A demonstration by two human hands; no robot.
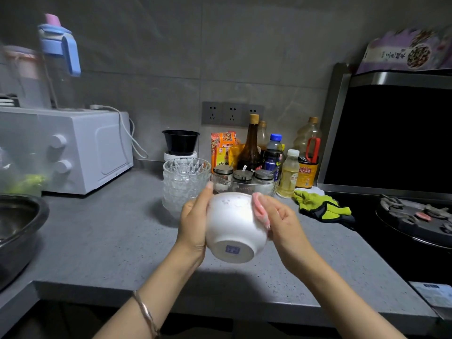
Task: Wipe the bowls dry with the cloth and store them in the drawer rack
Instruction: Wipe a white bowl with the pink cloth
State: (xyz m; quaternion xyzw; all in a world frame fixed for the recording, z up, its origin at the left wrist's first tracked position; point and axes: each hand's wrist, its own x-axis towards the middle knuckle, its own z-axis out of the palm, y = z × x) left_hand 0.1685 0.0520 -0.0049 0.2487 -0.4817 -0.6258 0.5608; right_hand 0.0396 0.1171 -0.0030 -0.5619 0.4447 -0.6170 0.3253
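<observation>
A white ceramic bowl [232, 225] is held above the grey counter, tilted with its foot and blue mark toward me. My left hand [194, 222] grips its left side, thumb along the rim. My right hand [278, 222] holds a pink cloth [260, 211] and presses it against the bowl's right wall. A stack of clear glass bowls [184, 182] stands on the counter just behind my left hand. No drawer rack is in view.
A white microwave [73, 150] sits at the left and a dark metal basin [17, 231] at the far left. Sauce bottles and spice jars [259, 167] crowd the back. Green gloves [320, 206] lie beside the black stove [411, 216] at the right.
</observation>
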